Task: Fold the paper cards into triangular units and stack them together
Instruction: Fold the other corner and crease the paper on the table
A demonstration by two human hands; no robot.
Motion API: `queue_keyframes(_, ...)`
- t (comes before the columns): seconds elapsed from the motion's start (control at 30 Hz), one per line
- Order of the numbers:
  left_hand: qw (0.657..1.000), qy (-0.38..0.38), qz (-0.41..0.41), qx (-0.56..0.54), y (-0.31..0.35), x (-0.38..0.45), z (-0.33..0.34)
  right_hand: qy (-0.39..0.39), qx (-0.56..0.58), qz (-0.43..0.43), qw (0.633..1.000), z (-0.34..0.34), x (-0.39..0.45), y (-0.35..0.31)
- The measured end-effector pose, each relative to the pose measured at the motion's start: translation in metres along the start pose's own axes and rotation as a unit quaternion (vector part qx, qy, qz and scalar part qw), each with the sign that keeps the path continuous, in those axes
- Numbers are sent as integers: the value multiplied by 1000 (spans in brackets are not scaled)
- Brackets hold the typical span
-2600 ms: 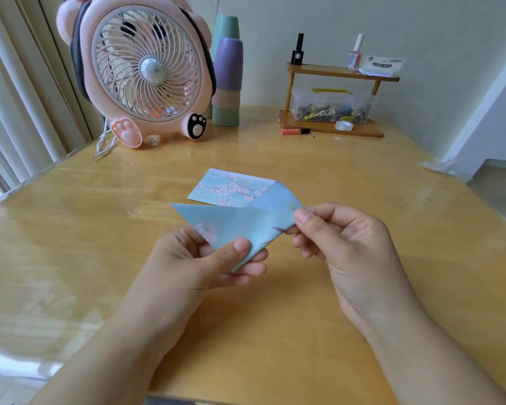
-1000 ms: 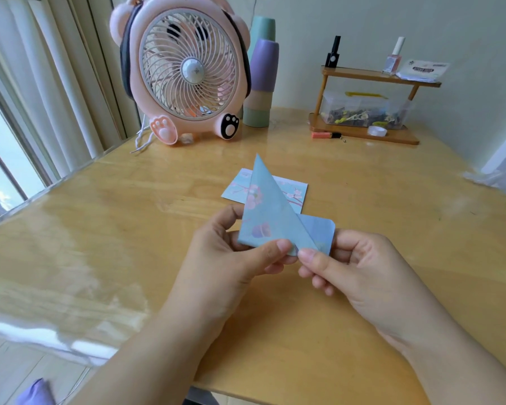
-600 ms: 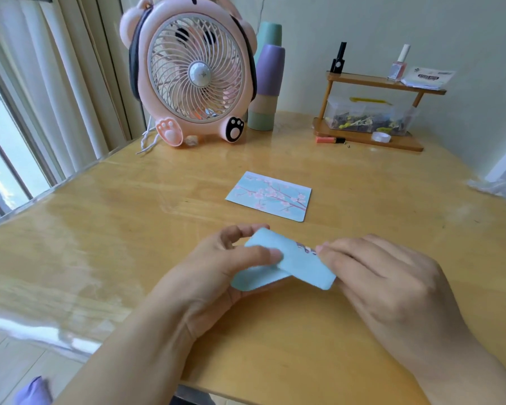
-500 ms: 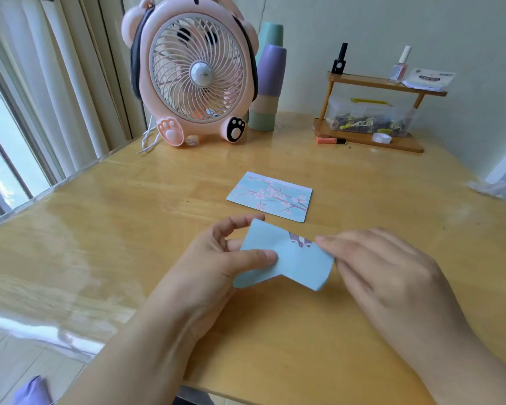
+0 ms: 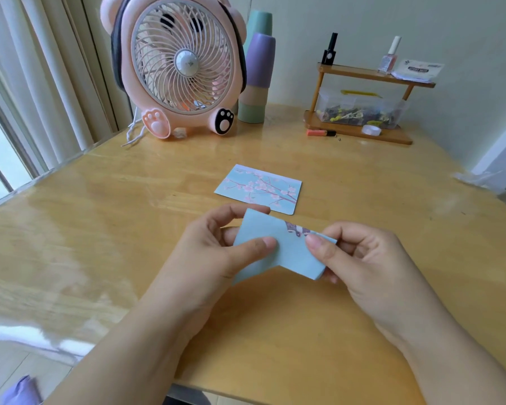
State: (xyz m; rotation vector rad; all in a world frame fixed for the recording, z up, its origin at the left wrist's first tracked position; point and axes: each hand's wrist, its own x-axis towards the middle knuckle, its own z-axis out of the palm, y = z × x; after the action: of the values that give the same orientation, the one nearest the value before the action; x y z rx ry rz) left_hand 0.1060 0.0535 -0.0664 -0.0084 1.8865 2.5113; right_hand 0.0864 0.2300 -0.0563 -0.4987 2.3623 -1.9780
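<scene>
A light blue folded paper card [image 5: 289, 252] is held just above the wooden table [image 5: 100, 229], bent into a chevron with its two ends pointing down. My left hand [image 5: 211, 258] pinches its left half between thumb and fingers. My right hand [image 5: 362, 264] pinches its right half the same way. A strip of the printed side shows along the card's top edge. A second card [image 5: 259, 188], flat and unfolded, with pink blossoms on blue, lies on the table just beyond my hands.
A pink bear-shaped fan [image 5: 181, 65] stands at the back left, with stacked pastel cups [image 5: 256, 80] beside it. A small wooden shelf [image 5: 362, 103] with bottles and a clear box is at the back right. Curtains [image 5: 41, 83] hang on the left.
The card was a tall triangle held upright one second ago; it has been turned over and lowered toward the table. Both hands now pinch it as a chevron, my right hand's fingers curled under.
</scene>
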Motion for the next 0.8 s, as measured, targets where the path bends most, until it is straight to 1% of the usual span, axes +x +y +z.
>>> queue_keyframes(0.07, 1000, -7, 3, 13, -1, 1, 0, -12, 10, 2, 1000, 0, -1, -1)
queue_keyframes(0.2, 1000, -2, -1, 27, -3, -2, 0, -6, 31, 12, 999, 0, -1, -3)
queue_keyframes(0.33, 997, 65, 20, 43, -2, -4, 1, -3, 51, 28, 998, 0, -1, -3)
queue_keyframes(0.4, 995, 77, 30, 47, -1, -5, 1, -10, 17, 41, 999, -1, -1, 1)
queue_keyframes(0.5, 994, 52, 38, 87, 0, -7, 1, -15, -25, 38, 999, -3, -1, 4)
queue_keyframes(0.63, 988, -17, 38, 146, 0, -9, 5, -44, -17, 21, 999, -1, 0, 1)
queue_keyframes(0.8, 977, -58, 43, 200, -3, -9, 5, -59, 2, 39, 998, -2, 1, 1)
